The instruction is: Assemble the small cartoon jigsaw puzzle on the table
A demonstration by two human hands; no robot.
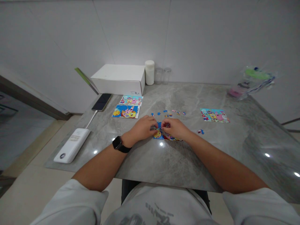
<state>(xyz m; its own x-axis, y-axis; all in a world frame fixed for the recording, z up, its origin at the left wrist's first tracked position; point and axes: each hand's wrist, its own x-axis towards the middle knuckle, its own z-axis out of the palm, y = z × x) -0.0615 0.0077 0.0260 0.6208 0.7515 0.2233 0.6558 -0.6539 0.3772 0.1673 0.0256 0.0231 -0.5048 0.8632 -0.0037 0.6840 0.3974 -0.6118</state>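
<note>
A small, partly assembled jigsaw puzzle (157,135) with a blue and yellow cartoon picture lies on the table in front of me. My left hand (145,126), with a black watch on its wrist, has its fingers curled on the puzzle's upper left part. From the other side my right hand (175,127) pinches a small puzzle piece at the puzzle's upper edge; the fingers mostly hide it. Just beyond my hands several loose puzzle pieces (170,115) are scattered. A few joined pieces (200,132) lie right of my right forearm.
Cartoon picture cards (126,111) lie at left, near a phone (102,102) cabled to a white power bank (72,145). Another cartoon picture (215,115) lies right. Behind stand a white box (119,78), a white bottle (149,72), glasses (163,76) and a plastic bag (252,82).
</note>
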